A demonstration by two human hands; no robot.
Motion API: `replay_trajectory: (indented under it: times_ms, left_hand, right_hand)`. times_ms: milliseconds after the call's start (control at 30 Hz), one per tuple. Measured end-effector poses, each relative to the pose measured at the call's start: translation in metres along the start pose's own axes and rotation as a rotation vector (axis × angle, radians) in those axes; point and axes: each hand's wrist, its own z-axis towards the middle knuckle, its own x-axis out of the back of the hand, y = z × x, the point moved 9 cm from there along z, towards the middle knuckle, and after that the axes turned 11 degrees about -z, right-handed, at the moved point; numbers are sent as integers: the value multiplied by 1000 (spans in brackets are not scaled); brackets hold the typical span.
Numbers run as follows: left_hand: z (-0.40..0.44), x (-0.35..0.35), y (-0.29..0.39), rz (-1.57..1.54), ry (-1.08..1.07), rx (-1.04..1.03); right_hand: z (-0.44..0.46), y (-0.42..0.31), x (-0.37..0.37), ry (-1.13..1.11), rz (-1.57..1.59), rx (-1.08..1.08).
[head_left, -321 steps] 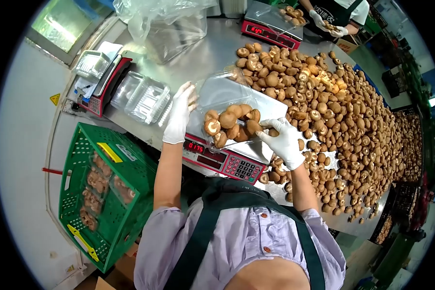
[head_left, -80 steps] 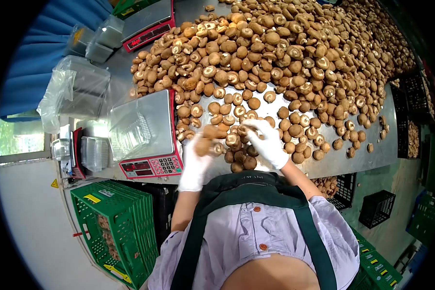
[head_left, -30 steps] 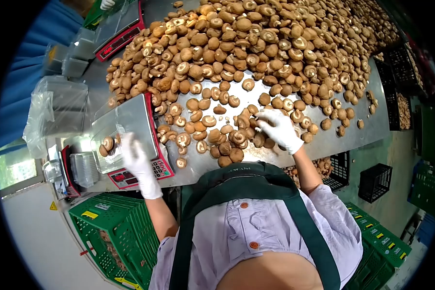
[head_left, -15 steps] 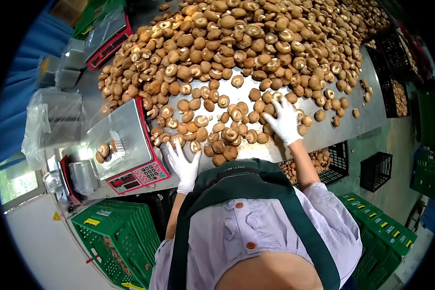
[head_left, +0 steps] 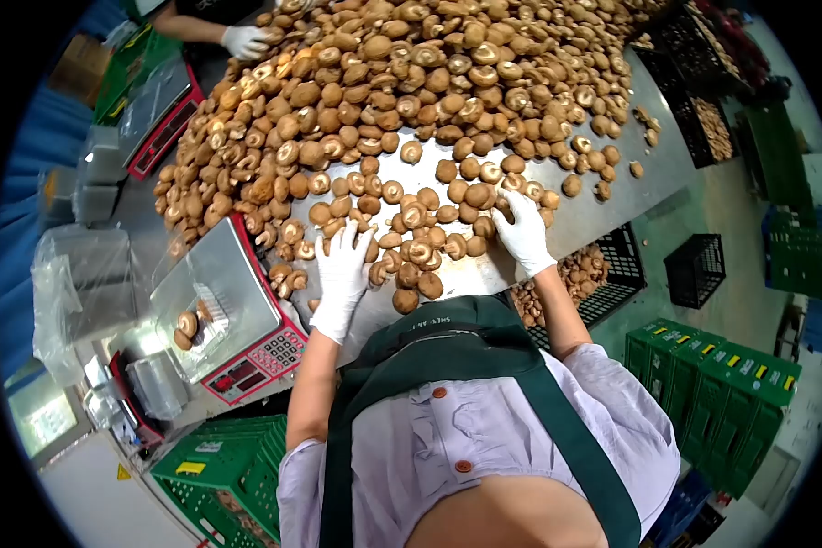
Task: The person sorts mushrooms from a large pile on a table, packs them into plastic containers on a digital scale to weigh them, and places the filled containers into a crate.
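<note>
My left hand (head_left: 342, 274), in a white glove, is spread with its fingertips at loose mushrooms on the metal table (head_left: 484, 272). To the right, my gloved right hand (head_left: 523, 233) has its fingers apart against the edge of a small group of mushrooms (head_left: 479, 194). Between the hands lie several brown mushrooms (head_left: 420, 250), some with stems up. Left of my left hand stands a red-edged scale (head_left: 219, 301). On it is a clear plastic tray (head_left: 214, 321) with a few mushrooms (head_left: 187, 323) in it.
A large mushroom heap (head_left: 411, 73) covers the back of the table. A co-worker's gloved hand (head_left: 245, 42) touches its far left side. Another scale (head_left: 163, 123) and plastic trays (head_left: 100, 173) stand left. Green crates (head_left: 233, 466) and a black crate (head_left: 616, 265) are below the table edge.
My left hand went from the scale to the loose mushrooms, leaving mushrooms in the tray, and now reaches further forward. My right hand has opened. A co-worker's hand has appeared at the heap.
</note>
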Motion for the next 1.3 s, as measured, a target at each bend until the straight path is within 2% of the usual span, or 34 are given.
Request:
replay_trajectory:
  times_ms: [67,200,233,267,300,333,367,433,467,500,567,600,633,700,767,833,933,1000,1033,1100,1167,1233,1267,1300]
  left_hand:
    - [4,7,-4,-66,38,-86]
    - [5,44,-31,-696,235,190]
    - [2,35,-42,-1090,170,417]
    - [-1,25,-46,-1437,183,465]
    - [0,22,-45,-1782,199,509]
    - [0,17,-38,-2104,131,587]
    - [-9,18,-32,-2167,147,702]
    - [-13,7,-23,-2387,35,710]
    - [-22,-3,-25,-2387,117,864]
    - [-19,-12,-28,-2363,188,882]
    - [-25,-8,-32,-1758,110,772]
    - [-25,-13,-23,-1672,18,838]
    - [-16,-2,-6,-1433,-87,643]
    - [-8,11,45,-1159,-121,97]
    - [-13,11,92,-631,-145,-273]
    - [-18,-32,111,-186,-379,-332]
    - [-7,-54,114,-30,-462,-293]
    - [3,-24,112,-384,-281,-247]
    - [8,-12,100,-597,-176,-135]
    - [4,-31,67,-1146,-371,392]
    - [-5,-34,50,-1695,-223,628]
    - [-3,-23,62,-2141,-212,648]
    - [-15,-34,55,-2226,-114,813]
    - [-16,-38,56,-2218,-100,812]
  right_hand:
    - [-6,9,16,15,-9,-111]
    - [-21,13,31,45,-87,-161]
    - [-26,8,31,-31,-73,-219]
    - [-31,4,27,-108,-58,-274]
    - [-36,-2,22,-83,-24,-255]
    - [-42,-9,13,-119,-19,-239]
    - [-47,-19,4,-153,-14,-224]
    - [-56,-37,-13,-211,-62,-181]
    - [-57,-50,-17,-208,-43,-122]
    - [-55,-64,-21,-203,-24,-63]
    - [-57,-77,-35,-183,-121,52]
    - [-57,-76,-43,-203,-154,79]
    - [-57,-76,-49,-222,-186,108]
    - [-53,-73,-50,-213,-170,120]
    - [-49,-62,-60,-288,-89,61]
    - [-45,-60,-58,-266,-109,63]
    - [-43,-51,-52,-308,45,1]
    - [-44,-46,-45,-327,90,-17]
    - [-44,-43,-42,-328,132,-32]
    - [-45,-33,-38,-315,167,-39]
    - [-41,-29,-30,-345,205,-59]
    - [-38,-25,-23,-319,207,-50]
    - [-37,-23,-19,-295,198,-45]
    - [-34,-23,-14,-259,165,-29]
